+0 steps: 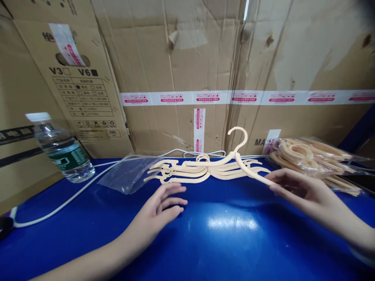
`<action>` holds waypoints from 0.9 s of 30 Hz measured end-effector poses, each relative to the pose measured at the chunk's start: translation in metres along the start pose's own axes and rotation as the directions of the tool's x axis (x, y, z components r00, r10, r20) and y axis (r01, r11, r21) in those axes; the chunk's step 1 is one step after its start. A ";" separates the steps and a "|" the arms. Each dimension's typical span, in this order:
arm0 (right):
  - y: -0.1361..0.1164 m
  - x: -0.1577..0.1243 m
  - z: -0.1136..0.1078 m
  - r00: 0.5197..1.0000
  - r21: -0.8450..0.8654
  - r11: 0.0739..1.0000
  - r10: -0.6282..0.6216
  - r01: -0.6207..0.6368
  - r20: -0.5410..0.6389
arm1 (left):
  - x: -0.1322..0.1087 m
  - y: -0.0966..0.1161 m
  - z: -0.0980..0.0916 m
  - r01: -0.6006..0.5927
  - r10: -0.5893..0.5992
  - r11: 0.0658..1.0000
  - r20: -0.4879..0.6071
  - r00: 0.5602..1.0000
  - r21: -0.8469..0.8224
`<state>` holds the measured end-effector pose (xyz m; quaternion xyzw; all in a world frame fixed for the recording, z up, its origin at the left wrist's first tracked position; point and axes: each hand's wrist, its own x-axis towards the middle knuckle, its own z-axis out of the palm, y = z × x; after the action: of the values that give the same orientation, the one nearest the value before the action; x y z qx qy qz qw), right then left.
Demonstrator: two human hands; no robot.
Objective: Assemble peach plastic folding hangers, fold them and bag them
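Observation:
Between the thumb and fingers of my right hand (307,191) is one arm of a cream plastic hanger (238,156). This hanger is tilted, its hook pointing up, and its other arm reaches left above a row of hangers. Several matching hangers (187,179) lie overlapping on the blue table (205,242). My left hand (166,205) is just in front of that row at its left side, holding nothing, with fingers apart and slightly curled.
A clear plastic bag (125,175) lies left of the hangers. Bagged hangers (307,156) are piled at the right. A water bottle (64,150) stands at the left near a white cable (70,201). Taped cardboard (175,66) walls the table's back.

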<state>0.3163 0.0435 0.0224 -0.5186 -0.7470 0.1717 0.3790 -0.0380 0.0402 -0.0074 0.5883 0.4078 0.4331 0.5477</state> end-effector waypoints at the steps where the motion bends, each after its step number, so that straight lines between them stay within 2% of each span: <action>1: -0.002 0.000 0.000 1.000 -0.016 1.000 -0.010 0.010 0.010 | 0.001 0.001 0.001 0.004 -0.006 0.999 -0.051 0.999 -0.033; 4: -0.005 -0.004 0.002 0.996 -0.090 0.993 -0.067 0.073 0.064 | 0.000 0.000 0.004 -0.018 0.011 0.998 -0.109 0.994 -0.061; 6: -0.007 -0.007 0.006 0.988 -0.125 0.984 -0.110 0.124 0.109 | -0.003 -0.001 0.005 -0.037 0.038 0.999 -0.068 0.997 0.008; 8: -0.008 -0.010 0.010 0.979 -0.128 0.980 -0.130 0.151 0.159 | -0.006 0.000 0.006 -0.051 0.049 0.990 0.020 0.999 0.134; 11: -0.011 -0.014 0.015 0.968 -0.118 0.979 -0.139 0.166 0.209 | -0.009 0.005 0.005 -0.061 0.019 0.939 0.126 0.992 0.339; 14: -0.012 -0.014 0.015 0.947 -0.163 0.951 -0.222 0.263 0.232 | -0.007 0.011 0.004 -0.031 0.000 0.932 0.084 0.996 0.360; 18: -0.006 -0.014 0.010 0.901 -0.356 0.830 -0.365 0.430 0.237 | -0.003 0.012 0.004 -0.011 0.010 0.967 0.007 1.000 0.254; 23: 0.001 -0.025 0.010 0.899 -0.647 0.655 -0.422 0.391 0.115 | 0.001 0.007 0.003 -0.006 0.011 0.981 -0.026 1.000 0.192; 25: 0.001 -0.029 0.011 0.875 -0.708 0.579 -0.472 0.403 0.112 | 0.001 0.006 0.002 -0.013 0.018 0.985 -0.024 1.000 0.173; 27: 0.000 -0.031 0.011 0.853 -0.729 0.541 -0.509 0.419 0.113 | 0.002 0.007 0.002 -0.019 0.022 0.987 -0.020 1.000 0.162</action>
<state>0.3131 0.0172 0.0033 -0.4173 -0.8391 -0.2770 0.2124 -0.0354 0.0410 -0.0002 0.6302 0.4414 0.4105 0.4895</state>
